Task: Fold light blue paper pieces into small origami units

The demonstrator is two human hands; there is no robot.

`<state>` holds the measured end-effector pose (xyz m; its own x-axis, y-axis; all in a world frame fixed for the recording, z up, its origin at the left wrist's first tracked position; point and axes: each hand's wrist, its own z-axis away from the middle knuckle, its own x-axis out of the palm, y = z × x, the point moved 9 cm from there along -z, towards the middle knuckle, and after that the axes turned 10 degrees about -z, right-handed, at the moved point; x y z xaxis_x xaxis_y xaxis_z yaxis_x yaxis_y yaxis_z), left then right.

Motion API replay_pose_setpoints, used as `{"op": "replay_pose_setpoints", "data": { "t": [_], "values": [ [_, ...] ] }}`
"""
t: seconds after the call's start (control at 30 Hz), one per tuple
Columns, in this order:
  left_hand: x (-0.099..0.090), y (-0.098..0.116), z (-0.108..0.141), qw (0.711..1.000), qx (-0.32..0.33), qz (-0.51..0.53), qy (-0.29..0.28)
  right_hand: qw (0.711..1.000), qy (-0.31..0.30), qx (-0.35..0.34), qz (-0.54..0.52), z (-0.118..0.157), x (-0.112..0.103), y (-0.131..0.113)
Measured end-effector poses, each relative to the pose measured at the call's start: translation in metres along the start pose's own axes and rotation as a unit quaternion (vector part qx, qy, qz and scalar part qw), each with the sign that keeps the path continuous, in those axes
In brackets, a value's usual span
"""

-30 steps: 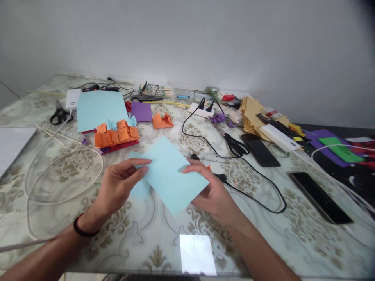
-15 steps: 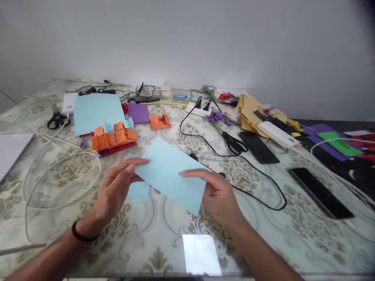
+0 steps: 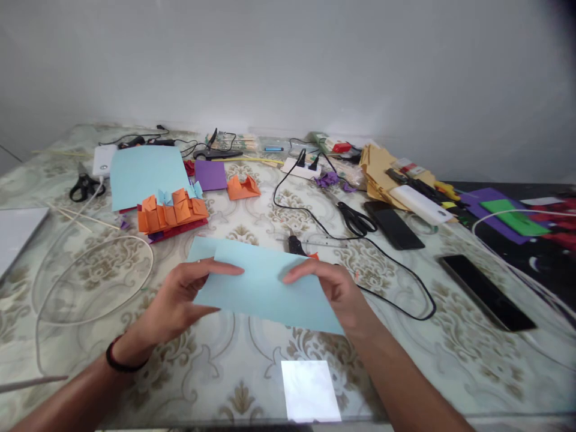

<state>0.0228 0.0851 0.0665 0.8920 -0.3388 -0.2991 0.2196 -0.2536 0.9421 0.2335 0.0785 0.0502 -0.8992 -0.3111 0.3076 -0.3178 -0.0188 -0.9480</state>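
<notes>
A light blue sheet of paper (image 3: pixel 265 294) is held between both hands above the table. My left hand (image 3: pixel 184 297) grips its left end, forefinger lying across the top face and thumb at the lower edge. At the right end, my right hand (image 3: pixel 335 288) pinches the sheet with its forefinger on top; the fingers beneath are hidden. Behind the sheet's left part, another light blue piece (image 3: pixel 198 247) shows. Just beyond the sheet lies a black-handled cutter-like tool (image 3: pixel 296 245), partly covered. Folded orange paper pieces (image 3: pixel 173 211) stand farther back on the left.
Black scissors (image 3: pixel 356 219), two phones (image 3: pixel 486 293) and a looping black cable (image 3: pixel 405 264) lie to the right. At the back are a power strip (image 3: pixel 300 168), a purple square (image 3: pixel 210 174) and a large blue sheet (image 3: pixel 150 171). A white cable (image 3: pixel 150 264) curls at left.
The blue sheet has turned from a slant to nearly level and come slightly nearer. My left hand has moved in and now grips its left end; the right hand still holds the other end.
</notes>
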Motion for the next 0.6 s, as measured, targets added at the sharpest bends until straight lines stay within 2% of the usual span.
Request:
{"op": "replay_pose_setpoints", "data": {
  "t": [0.13, 0.2, 0.3, 0.5, 0.6],
  "values": [
    [-0.013, -0.002, 0.004, 0.991, 0.033, -0.108, 0.077, 1.000, -0.008, -0.012, 0.017, -0.001, 0.005, 0.002],
    [-0.016, -0.002, 0.006, 0.985, 0.037, -0.139, 0.094, 0.999, -0.009, -0.007, 0.032, 0.000, 0.006, 0.005],
    [-0.012, 0.002, 0.007, 0.986, 0.048, -0.137, 0.082, 0.999, -0.013, -0.009, 0.031, 0.001, 0.007, 0.008],
    [0.004, 0.016, 0.005, 0.985, 0.080, -0.154, 0.020, 1.000, -0.009, -0.008, 0.023, 0.004, 0.003, 0.015],
    [0.006, 0.014, 0.007, 0.980, 0.070, -0.183, 0.020, 0.999, 0.000, -0.006, 0.043, 0.005, 0.004, 0.014]
  ]
}}
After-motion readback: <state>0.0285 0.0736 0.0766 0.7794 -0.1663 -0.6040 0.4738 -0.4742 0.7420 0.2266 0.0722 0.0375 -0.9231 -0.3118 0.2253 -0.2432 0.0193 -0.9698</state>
